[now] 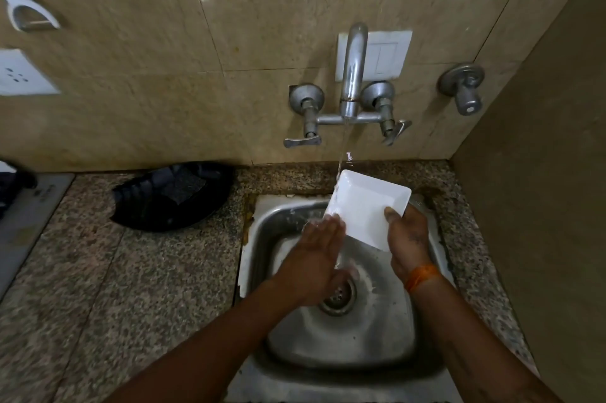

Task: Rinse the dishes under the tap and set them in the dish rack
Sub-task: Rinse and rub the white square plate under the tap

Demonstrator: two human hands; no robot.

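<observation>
While water runs from the tap (352,68), you have the steel sink (341,330) below you, set into a speckled granite counter (98,288) that meets a beige tiled wall (164,42). Left of the sink, against the wall, a black dish rack (170,197) sits on the counter, well apart from your hands, with a dark scrub pad lying inside it.

Over the back half of the sink you hold a white square dish (364,206). It is tilted, its hollow face turned up and toward you, far edge raised to the wall and near corner dipping to the drain (337,296). Being roughly square, it shows no clear long axis; one diagonal runs from the back left to the near right. The stream lands on its left rim and spills off into the basin.

Your right hand (408,238) grips the dish's right edge, thumb pressed on the upper face and fingers curled under, hidden by the dish. An orange band (421,276) circles that wrist. Your left hand (319,248) lies flat, fingers straight and close together, tips touching the dish's wet left corner under the stream.

On the wall, a white switch plate (385,56) sits behind the spout, a separate valve (464,87) to its right, and a socket plate (23,73) at far left.
</observation>
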